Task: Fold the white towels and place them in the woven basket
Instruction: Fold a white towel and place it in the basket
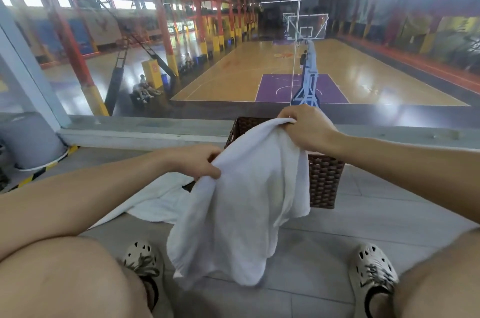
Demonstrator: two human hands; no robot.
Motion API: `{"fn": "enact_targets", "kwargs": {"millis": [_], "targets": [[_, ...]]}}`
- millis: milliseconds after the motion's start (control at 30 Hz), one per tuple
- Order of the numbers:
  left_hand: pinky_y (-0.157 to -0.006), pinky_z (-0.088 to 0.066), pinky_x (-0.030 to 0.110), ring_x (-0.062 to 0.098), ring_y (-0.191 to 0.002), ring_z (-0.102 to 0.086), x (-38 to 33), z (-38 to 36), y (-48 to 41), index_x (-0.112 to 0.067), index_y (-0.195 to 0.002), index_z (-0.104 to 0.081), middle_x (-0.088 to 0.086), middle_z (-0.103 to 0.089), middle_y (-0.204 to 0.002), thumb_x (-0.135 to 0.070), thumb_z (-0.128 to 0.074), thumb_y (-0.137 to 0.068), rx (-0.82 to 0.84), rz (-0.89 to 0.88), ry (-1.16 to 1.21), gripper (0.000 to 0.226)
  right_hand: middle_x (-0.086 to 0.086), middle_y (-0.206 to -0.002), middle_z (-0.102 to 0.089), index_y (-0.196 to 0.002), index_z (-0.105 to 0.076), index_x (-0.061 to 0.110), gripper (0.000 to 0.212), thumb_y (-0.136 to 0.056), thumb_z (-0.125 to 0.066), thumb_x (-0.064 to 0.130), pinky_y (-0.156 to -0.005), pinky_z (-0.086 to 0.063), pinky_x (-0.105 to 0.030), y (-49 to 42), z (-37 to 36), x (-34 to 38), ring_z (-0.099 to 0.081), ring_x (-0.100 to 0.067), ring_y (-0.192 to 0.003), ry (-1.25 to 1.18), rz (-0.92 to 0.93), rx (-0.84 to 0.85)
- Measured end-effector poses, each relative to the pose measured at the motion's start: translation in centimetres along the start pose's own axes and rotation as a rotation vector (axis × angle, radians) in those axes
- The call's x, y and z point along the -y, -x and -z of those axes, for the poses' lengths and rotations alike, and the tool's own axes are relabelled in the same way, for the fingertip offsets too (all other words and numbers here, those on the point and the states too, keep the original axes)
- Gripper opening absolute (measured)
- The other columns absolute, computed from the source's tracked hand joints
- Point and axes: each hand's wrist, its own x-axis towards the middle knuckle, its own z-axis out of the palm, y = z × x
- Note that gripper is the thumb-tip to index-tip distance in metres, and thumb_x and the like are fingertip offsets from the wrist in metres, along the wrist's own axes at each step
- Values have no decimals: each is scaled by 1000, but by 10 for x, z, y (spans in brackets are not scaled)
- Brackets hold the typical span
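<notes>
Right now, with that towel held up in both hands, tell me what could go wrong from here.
1. The held towel hangs down close to the floor; its lower edge may drag and get dirty.
2. The left hand and right hand grip bunched cloth, not clear corners, so the fold may come out crooked.
3. The second towel lies crumpled on the floor beside the woven basket, where a foot could catch it.

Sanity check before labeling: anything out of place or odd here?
A second towel lies rumpled and unfolded on the floor, left of the basket. The held towel just hangs bunched; nothing spilled or damaged.
</notes>
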Motion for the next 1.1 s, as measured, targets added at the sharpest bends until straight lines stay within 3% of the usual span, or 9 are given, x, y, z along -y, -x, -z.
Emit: {"fn": "enact_targets", "kwargs": {"millis": [133,267,333,433,500,600,767,933,1100], "targets": [[-69,-48,38,25,-80,-66,8,1,5,-33,-107,-58,1,-73,-91,-49,-78,-94,-328,9,85,29,0,-79,-73,-78,-72,25,23,-99,-65,31,-62,-57,-35,4,-3,0,-74,-24,-76,105,-18,260],[-51,-52,32,31,-54,-71,4,-2,7,-27,-94,-65,11,-74,-73,-38,-67,-104,-428,3,176,16,-5,-73,-76,-81,-77,13,28,-99,-69,32,-53,-55,-27,11,-18,-4,-75,-19,-58,114,-47,337],[-53,-57,33,33,-54,-74,3,-9,3,-24,-101,-64,18,-75,-72,-30,-62,-107,-381,44,285,9,-5,-72,-75,-78,-74,14,27,-100,-65,28,-53,-53,-29,15,-29,-6,-74,-20,-60,166,-25,316],[-81,-68,47,35,-86,-81,10,-23,-7,-15,-125,-60,24,-80,-95,-22,-65,-107,-56,104,532,20,0,-80,-71,-82,-72,17,20,-96,-63,29,-67,-58,-38,18,-56,-15,-69,-23,-77,305,-5,400],[-92,-66,46,27,-101,-80,36,-32,-19,-16,-131,-63,13,-82,-106,-21,-68,-106,105,115,422,26,4,-86,-72,-89,-72,21,17,-94,-63,35,-81,-60,-40,19,-79,-26,-68,-20,-86,390,-6,539],[-88,-66,39,14,-95,-79,100,-39,-36,-16,-132,-66,1,-80,-105,-28,-66,-104,212,204,154,30,6,-104,-77,-109,-74,24,23,-95,-64,39,-89,-59,-35,16,-115,-43,-70,-17,-100,408,-2,751],[-92,-55,34,18,-107,-64,215,-61,-67,-23,-139,-61,-8,-67,-114,-41,-72,-96,412,342,-465,48,4,-120,-68,-125,-68,23,32,-101,-61,42,-85,-50,-31,-4,-174,-49,-61,-18,-104,443,116,938],[-82,-51,40,28,-125,-63,292,-161,-102,-27,-162,-30,3,-49,-146,-42,-70,-94,330,378,-753,80,2,-133,-66,-138,-63,24,40,-104,-57,43,-101,-54,-40,-18,-215,-28,-62,-23,-119,373,210,1018],[-95,-55,45,32,-121,-66,289,-211,-112,-18,-141,-52,7,-57,-135,-32,-53,-106,222,331,-664,37,1,-136,-63,-144,-58,24,41,-105,-54,36,-100,-55,-42,-10,-227,-7,-59,-25,-123,338,229,1104]]}}
